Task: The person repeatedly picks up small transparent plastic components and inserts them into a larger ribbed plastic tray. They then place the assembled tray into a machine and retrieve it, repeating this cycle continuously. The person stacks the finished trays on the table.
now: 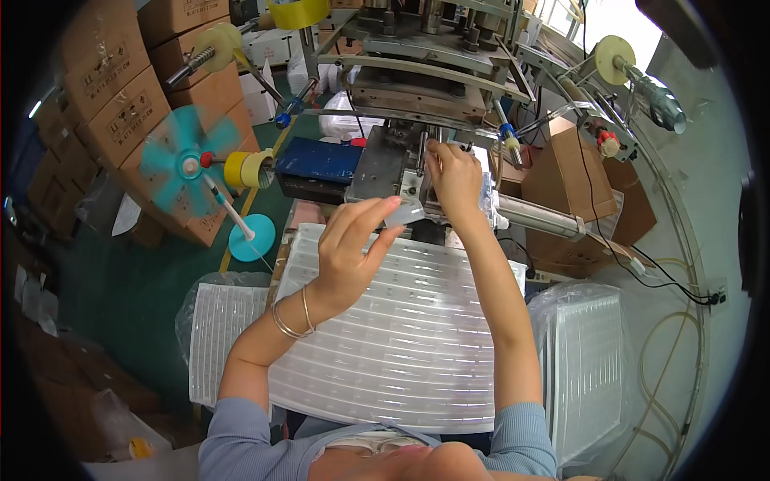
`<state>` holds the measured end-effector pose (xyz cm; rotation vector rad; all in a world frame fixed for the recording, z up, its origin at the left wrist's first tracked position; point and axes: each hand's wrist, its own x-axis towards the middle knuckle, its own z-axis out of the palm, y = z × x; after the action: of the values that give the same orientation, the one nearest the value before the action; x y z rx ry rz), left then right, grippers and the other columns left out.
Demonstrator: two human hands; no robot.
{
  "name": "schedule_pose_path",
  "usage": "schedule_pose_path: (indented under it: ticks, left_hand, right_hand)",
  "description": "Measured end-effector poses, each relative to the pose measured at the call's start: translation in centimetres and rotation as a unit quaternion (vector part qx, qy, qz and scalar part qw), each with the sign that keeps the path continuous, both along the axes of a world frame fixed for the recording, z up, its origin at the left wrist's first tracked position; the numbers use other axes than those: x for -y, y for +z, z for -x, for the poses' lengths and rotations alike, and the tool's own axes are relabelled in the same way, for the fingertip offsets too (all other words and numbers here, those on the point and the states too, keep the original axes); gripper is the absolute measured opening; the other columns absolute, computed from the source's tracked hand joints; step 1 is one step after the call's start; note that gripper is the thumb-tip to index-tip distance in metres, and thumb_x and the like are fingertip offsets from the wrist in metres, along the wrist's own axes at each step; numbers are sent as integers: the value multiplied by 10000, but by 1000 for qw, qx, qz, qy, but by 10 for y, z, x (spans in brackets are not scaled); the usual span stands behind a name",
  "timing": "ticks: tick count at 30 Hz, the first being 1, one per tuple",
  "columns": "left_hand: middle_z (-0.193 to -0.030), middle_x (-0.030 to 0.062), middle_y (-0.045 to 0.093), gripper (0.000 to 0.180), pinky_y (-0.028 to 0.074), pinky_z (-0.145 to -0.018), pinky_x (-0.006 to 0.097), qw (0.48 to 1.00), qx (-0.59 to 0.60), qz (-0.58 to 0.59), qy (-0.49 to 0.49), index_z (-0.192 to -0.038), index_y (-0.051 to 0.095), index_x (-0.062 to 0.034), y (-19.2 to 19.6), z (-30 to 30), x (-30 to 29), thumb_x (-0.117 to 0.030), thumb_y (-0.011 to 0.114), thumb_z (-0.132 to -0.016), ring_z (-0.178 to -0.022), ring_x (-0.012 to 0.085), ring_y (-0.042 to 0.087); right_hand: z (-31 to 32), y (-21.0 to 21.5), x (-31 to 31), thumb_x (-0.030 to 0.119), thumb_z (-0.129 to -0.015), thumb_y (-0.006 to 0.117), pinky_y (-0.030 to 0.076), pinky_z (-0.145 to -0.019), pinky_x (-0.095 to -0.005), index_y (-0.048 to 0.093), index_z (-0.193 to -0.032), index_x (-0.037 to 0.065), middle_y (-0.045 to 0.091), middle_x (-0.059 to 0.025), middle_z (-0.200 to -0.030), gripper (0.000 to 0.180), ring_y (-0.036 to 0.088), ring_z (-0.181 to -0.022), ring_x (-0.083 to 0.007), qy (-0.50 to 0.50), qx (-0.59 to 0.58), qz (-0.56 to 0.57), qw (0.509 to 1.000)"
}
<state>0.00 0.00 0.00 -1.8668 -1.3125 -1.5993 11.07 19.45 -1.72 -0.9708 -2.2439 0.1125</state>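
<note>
My left hand [353, 252], with bangles at the wrist, is raised over the near side of a machine. Between its thumb and fingers it pinches a small, clear, flat plastic piece [405, 214]. My right hand [457, 184] reaches farther forward to the metal fixture [411, 186], its fingers bent down beside a short metal rod [422, 152]. Whatever those fingertips hold is hidden beneath them. Below both forearms lies a large white tray [385, 345] with rows of clear plastic parts.
The press [417, 88] stands ahead, a blue metal box [319, 159] at its left. A turquoise fan [190, 166] with blurred blades is farther left, near stacked cartons [128, 112]. More trays stand at left [228, 341] and right [589, 361]. A metal cylinder [541, 216] juts right.
</note>
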Motion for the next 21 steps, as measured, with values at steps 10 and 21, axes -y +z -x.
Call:
schedule_pose_path:
  ticks: [10, 21]
  left_hand:
    - [-1007, 140, 633, 388, 525, -764, 321, 998, -2, 18, -62, -1061, 603, -5, -1, -17, 18, 72, 717, -698, -892, 260, 632]
    - [-899, 77, 589, 213, 450, -742, 378, 926, -134, 328, -133, -960, 597, -75, -105, -88, -18, -97, 663, -758, -804, 256, 599]
  right_hand:
    - [-103, -18, 53, 144, -805, 641, 450, -778, -389, 615, -999, 53, 640, -112, -990, 216, 596, -915, -308, 12, -153, -47, 987]
    - [-181, -68, 121, 206, -749, 699, 499, -734, -375, 638, -931, 130, 589, -62, -885, 206, 589, -879, -264, 9, 183, 124, 975]
